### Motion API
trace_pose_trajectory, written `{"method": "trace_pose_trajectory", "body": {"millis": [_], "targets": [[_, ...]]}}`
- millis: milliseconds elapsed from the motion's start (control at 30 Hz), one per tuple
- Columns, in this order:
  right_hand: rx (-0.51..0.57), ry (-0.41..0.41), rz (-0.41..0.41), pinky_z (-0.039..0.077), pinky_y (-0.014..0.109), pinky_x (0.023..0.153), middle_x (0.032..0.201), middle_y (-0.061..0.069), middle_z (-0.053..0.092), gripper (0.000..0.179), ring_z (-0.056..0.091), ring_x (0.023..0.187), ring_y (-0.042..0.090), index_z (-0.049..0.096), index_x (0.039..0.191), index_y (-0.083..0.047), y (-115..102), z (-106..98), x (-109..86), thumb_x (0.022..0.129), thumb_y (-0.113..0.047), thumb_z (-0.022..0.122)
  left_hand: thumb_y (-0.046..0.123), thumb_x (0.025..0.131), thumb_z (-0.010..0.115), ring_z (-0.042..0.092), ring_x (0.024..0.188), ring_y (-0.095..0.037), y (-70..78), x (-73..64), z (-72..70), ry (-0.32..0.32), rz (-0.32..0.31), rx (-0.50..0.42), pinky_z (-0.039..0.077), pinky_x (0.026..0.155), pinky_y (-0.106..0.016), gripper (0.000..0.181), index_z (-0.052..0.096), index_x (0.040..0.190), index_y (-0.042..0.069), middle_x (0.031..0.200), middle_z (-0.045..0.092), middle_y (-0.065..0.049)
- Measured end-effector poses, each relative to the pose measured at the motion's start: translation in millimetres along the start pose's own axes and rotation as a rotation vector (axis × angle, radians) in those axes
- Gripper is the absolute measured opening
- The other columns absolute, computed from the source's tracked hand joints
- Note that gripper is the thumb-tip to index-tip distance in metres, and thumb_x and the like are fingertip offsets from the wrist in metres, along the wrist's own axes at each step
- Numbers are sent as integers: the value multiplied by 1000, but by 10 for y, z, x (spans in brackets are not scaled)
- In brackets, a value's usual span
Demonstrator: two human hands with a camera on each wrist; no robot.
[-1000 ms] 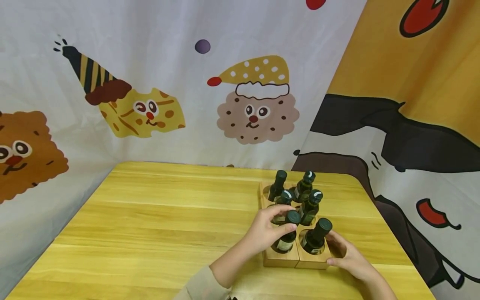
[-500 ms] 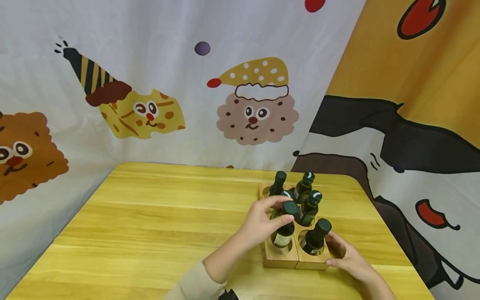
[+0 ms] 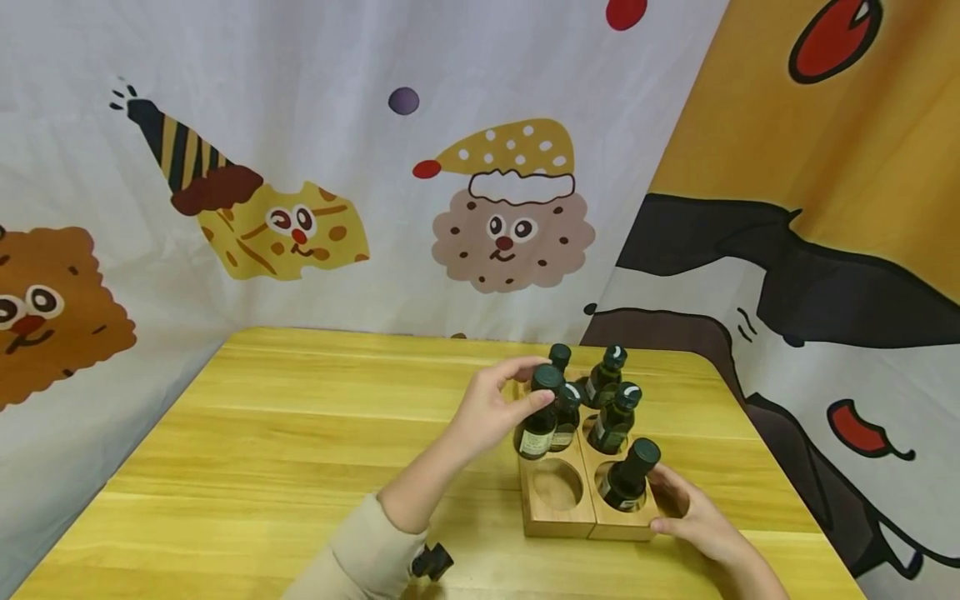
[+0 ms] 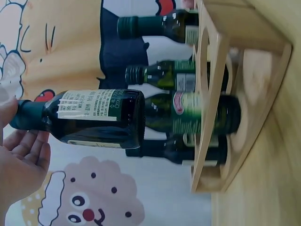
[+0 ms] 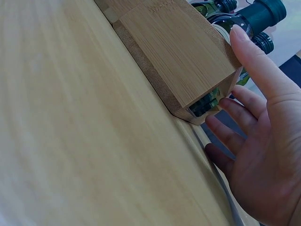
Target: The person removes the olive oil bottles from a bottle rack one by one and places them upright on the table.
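My left hand (image 3: pixel 491 408) pinches a dark glass bottle (image 4: pixel 94 117) by its green cap, thumb on one side and fingers on the other. Clear of the wooden bottle rack (image 3: pixel 558 527), the bottle hangs over its left side, label visible in the left wrist view. In the rack's near left corner is a bare round hole (image 3: pixel 557 486). My right hand (image 3: pixel 697 512) holds the near right corner, its thumb (image 5: pixel 251 54) at the front and fingers along the side. Beside it a dark bottle (image 3: pixel 630 479) stands in its hole.
Several green bottles stand in the rack's other holes, among them a middle right bottle (image 3: pixel 615 421) and a far right bottle (image 3: pixel 606 379). The rack sits toward the right of a wooden table (image 3: pixel 300 433). Behind the table hangs a printed cloth (image 3: pixel 322 100).
My left hand has lifted the bottle out of the near left hole and moved it up, left and away from me. My right hand has stayed at the rack's corner.
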State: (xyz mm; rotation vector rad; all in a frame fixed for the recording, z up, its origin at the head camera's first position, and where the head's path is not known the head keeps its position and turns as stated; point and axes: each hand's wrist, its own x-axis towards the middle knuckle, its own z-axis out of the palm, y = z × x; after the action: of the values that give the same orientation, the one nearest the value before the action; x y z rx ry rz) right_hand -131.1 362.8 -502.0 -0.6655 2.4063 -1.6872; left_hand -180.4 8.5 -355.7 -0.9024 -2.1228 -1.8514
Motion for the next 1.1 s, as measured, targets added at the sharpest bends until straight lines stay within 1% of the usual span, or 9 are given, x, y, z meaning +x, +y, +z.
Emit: {"method": "trace_pose_trajectory", "body": {"millis": [100, 200, 233, 400, 500, 600, 867, 967, 1100], "targets": [[-1, 1, -2, 36, 16, 95, 131, -10, 53, 72, 48, 118, 3, 29, 141, 15, -4, 7, 1, 84, 2, 71, 13, 85, 74, 60, 92, -15, -12, 44, -87, 16, 7, 40, 45, 85, -41, 36, 66, 119, 5, 98, 69, -3], [-5, 0, -9, 36, 16, 95, 131, -9, 53, 73, 48, 118, 3, 29, 141, 14, -7, 5, 4, 83, 2, 71, 13, 86, 73, 61, 93, -15, -41, 91, -162, 31, 19, 72, 43, 90, -42, 36, 65, 120, 4, 98, 68, -4], [-6, -1, -11, 36, 16, 95, 131, -9, 53, 73, 48, 118, 3, 29, 142, 14, -7, 4, 4, 83, 2, 71, 12, 86, 73, 61, 94, -15, -51, 107, -186, 35, 20, 78, 43, 92, -43, 36, 65, 120, 4, 99, 68, -4], [-7, -9, -26, 37, 17, 96, 132, -6, 53, 72, 48, 119, 5, 29, 142, 14, 0, 0, 3, 84, 3, 71, 12, 87, 72, 61, 95, -17, -108, 197, -286, 41, 11, 94, 42, 93, -46, 35, 65, 121, 4, 100, 68, -6], [-12, -8, -34, 37, 18, 96, 132, -5, 53, 72, 49, 119, 5, 30, 141, 14, 0, 0, 2, 83, 3, 71, 12, 88, 71, 60, 93, -17, -141, 253, -337, 41, 16, 106, 42, 93, -47, 34, 65, 121, 4, 100, 68, -6], [-17, -4, -35, 37, 18, 96, 131, -5, 54, 72, 49, 119, 5, 30, 141, 14, -3, 1, 3, 83, 2, 71, 11, 89, 70, 61, 92, -17, -172, 301, -380, 41, 28, 125, 43, 92, -44, 34, 64, 121, 2, 99, 68, -7], [-34, 2, -43, 38, 19, 95, 130, -3, 55, 72, 50, 117, 6, 32, 141, 13, -3, 11, -2, 83, 0, 72, 11, 90, 69, 60, 91, -22, -261, 405, -471, 32, 47, 147, 46, 85, -43, 34, 63, 121, 0, 95, 68, -9], [-41, 5, -46, 38, 19, 95, 130, -3, 55, 72, 50, 117, 7, 32, 141, 13, 3, 8, -1, 82, 1, 72, 12, 90, 68, 59, 90, -21, -288, 445, -504, 24, 37, 147, 46, 84, -41, 34, 62, 122, 0, 95, 67, -9], [-38, 5, -46, 37, 18, 95, 130, -3, 55, 73, 50, 117, 7, 32, 141, 13, 17, 4, 4, 82, 2, 73, 13, 91, 68, 59, 90, -21, -354, 484, -541, 31, 14, 144, 46, 85, -41, 35, 62, 123, 1, 97, 67, -8]]}}
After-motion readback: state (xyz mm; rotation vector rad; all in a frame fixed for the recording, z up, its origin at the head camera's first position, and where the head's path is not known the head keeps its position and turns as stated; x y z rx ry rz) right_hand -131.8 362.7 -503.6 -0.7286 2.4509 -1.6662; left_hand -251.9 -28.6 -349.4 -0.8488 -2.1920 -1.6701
